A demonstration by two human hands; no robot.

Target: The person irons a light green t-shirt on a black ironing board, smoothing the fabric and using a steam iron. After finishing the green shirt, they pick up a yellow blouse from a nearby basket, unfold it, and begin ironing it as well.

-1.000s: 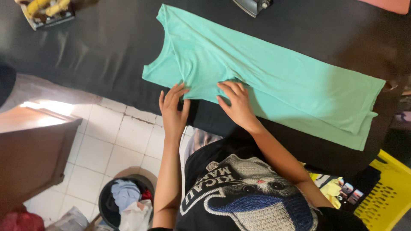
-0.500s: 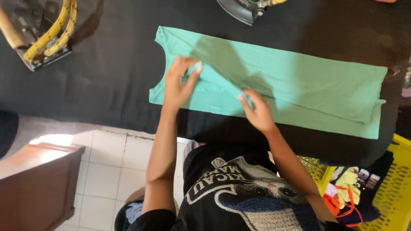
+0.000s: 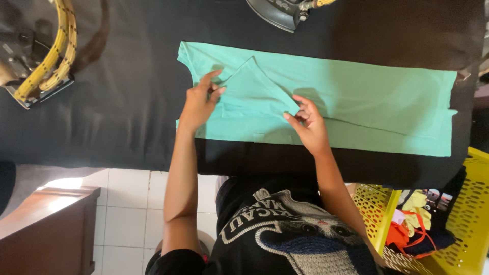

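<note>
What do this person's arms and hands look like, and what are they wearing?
Both arms are bare from the upper arm down; no long sleeves, gloves, watch or bracelets show. The left hand and right hand carry no rings that I can make out. The person wears a black T-shirt with a cat picture and pale lettering on the front.

I see no screens or signs here. The nearest thing to a package is a small flat dark item [image 3: 437,197] with a few bright patches of colour on its face, lying in the yellow plastic basket [image 3: 466,224] at my lower right, below the edge of the counter [image 3: 102,117]. It sits among bunched cloth in the basket, partly covered, so I cannot tell whether it is a printed packet or just a printed piece of fabric. Nothing on the counter itself carries a label that I can make out.
</note>
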